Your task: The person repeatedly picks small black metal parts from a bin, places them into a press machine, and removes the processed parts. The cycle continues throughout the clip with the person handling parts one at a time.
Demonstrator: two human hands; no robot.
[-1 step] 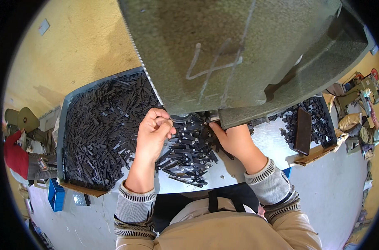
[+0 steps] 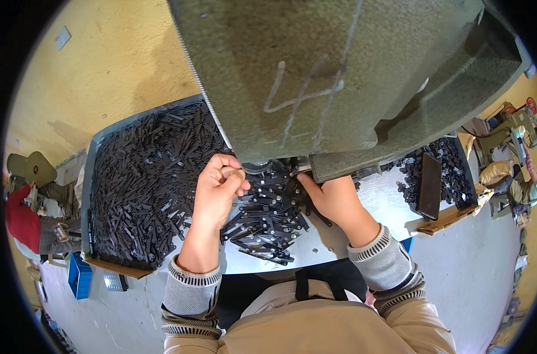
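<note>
My left hand (image 2: 220,183) is closed, its fingers curled in against the thumb just under the lower edge of a big green-grey machine body (image 2: 292,76). Whatever those fingers may hold is too small or too hidden to make out. Across from it, my right hand (image 2: 334,202) reaches under the machine, its thumb by a small dark metal part (image 2: 302,164). The other right fingers are out of sight, so their grip does not show. Below and between both hands lies a heap of dark flat metal strips (image 2: 267,227), several with bright round ends, on the metal tabletop (image 2: 239,261).
A large tray (image 2: 90,177) full of dark strips stands at the left. At the right, a dark rectangular block (image 2: 429,186) leans by another tray of small black parts (image 2: 451,162). A blue bin (image 2: 79,276) is on the floor. Other people (image 2: 25,218) are at both sides.
</note>
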